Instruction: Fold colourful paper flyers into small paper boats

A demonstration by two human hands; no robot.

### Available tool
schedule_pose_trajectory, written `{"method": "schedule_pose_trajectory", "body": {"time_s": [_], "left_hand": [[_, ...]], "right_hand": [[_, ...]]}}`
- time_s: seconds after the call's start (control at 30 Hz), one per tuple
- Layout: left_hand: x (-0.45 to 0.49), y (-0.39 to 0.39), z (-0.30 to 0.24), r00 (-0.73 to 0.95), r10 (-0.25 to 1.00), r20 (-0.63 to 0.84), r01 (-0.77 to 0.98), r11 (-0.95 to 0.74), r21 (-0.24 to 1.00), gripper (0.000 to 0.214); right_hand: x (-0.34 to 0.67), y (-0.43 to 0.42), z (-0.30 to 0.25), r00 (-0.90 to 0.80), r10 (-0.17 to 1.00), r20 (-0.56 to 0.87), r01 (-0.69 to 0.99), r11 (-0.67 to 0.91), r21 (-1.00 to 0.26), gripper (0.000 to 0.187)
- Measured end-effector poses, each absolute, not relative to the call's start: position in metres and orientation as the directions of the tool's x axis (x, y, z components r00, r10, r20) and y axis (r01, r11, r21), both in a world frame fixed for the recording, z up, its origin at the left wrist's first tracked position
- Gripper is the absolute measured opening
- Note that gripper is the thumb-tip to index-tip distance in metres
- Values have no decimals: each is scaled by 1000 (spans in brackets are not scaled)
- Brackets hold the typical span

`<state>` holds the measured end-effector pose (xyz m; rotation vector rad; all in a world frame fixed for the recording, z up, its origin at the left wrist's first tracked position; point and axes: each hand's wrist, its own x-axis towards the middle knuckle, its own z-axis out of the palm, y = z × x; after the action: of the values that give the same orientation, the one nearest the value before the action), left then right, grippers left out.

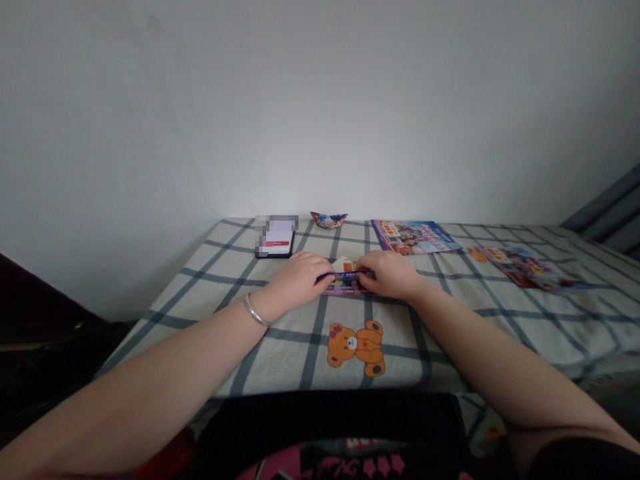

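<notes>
Gripping a partly folded printed sheet (345,283) near opposite ends with left hand (301,277) and right hand (391,274). Held just beyond the bear print (357,348), with long axis crosswise, about equally near each hand.

A room in a home is suggested, though which room cannot be told. A pale cloth (295,360) checked in grey-blue is spread over a broad surface and is printed with an orange bear (364,348), in the manner of household linen. The cloth is backed by a plain, pale wall (320,113), faintly marked at the upper left. Near the wall, a phone (278,239), a folded paper (329,221) and glossy leaflets (415,238) are loosely scattered. At the right edge, grey folds (607,205), possibly of a curtain, are glimpsed.
</notes>
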<state>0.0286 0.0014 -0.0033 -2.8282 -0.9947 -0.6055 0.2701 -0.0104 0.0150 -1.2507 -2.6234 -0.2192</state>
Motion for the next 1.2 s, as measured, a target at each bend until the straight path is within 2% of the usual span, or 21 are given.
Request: {"method": "schedule_pose_trajectory", "body": {"time_s": [0.33, 0.53, 0.77, 1.07, 1.2], "left_hand": [[31, 5, -6, 634, 666, 393, 685, -719, 115, 16], [32, 7, -11, 603, 687, 405, 673, -711, 205, 12], [32, 10, -10, 551, 719, 424, 696, -676, 243, 10], [34, 12, -9, 570, 704, 425, 682, -693, 234, 7], [34, 12, -9, 601, 667, 440, 662, -724, 193, 21]], "right_hand": [[266, 1, 2, -528, 794, 302, 811, 577, -99, 19], [263, 4, -1, -512, 794, 328, 813, 571, -115, 17], [261, 6, -2, -484, 810, 332, 827, 547, -129, 16], [259, 11, -5, -402, 866, 299, 865, 466, -187, 16], [259, 12, -6, -381, 876, 295, 866, 450, -217, 15]]}}
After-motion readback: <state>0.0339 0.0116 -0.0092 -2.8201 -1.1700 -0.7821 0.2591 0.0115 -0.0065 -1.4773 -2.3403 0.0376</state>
